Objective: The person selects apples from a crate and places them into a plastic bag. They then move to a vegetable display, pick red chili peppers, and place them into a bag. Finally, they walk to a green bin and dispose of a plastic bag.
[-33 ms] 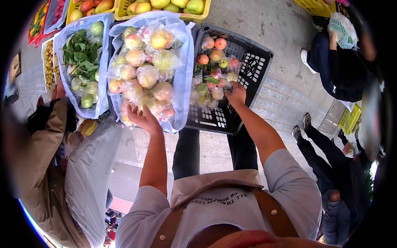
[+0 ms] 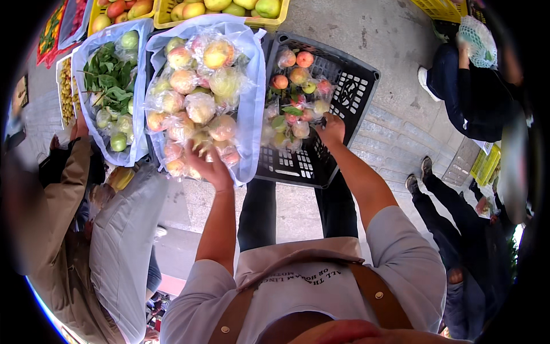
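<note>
1. Fruit in clear wrap fills the blue-lined crate, whose long axis points forward.
2. It lies at and just beyond the left hand, the nearer one, fingers loosely spread.
3. The right hand curls beside smaller fruit in the black crate; whether it pinches any cannot be told.
4. Leafy greenery sits leftward.

Open room lies along the right side of the black crate, clear from above for the right hand, while bagged fruit crowds its left and a mound of wrapped fruit (heaped in a blue-lined box) bars low passage for the left hand.
</note>
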`<state>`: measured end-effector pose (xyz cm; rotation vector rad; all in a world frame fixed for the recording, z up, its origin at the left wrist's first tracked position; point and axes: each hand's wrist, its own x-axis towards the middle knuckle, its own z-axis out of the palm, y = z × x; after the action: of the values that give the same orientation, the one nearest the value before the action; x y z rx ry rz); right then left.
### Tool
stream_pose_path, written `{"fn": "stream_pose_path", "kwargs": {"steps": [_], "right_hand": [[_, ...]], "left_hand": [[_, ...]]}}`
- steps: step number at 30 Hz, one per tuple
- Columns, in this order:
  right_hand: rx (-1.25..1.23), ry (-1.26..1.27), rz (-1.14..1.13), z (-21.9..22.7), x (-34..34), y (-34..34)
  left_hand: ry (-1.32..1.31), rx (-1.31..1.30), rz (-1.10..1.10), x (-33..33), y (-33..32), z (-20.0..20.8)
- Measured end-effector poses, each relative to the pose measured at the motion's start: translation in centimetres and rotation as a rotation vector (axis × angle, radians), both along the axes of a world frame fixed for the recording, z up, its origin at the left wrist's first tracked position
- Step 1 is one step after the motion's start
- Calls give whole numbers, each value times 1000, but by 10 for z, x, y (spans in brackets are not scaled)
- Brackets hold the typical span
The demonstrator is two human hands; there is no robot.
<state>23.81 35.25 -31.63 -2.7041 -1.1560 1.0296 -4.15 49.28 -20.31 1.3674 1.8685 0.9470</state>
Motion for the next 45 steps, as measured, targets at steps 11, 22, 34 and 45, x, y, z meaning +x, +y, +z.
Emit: {"fn": "stream_pose_path", "kwargs": {"steps": [11, 22, 34, 45], "right_hand": [[164, -197, 615, -115, 54, 132], [238, -365, 601, -171, 40, 127], [125, 21, 245, -116, 65, 94], [560, 1490, -817, 50, 2, 71]], "left_hand": [[105, -318, -227, 174, -53, -247], [261, -790, -132, 239, 31, -296], [-379, -886, 328, 251, 41, -299], [-1749, -872, -12, 115, -50, -46]]}}
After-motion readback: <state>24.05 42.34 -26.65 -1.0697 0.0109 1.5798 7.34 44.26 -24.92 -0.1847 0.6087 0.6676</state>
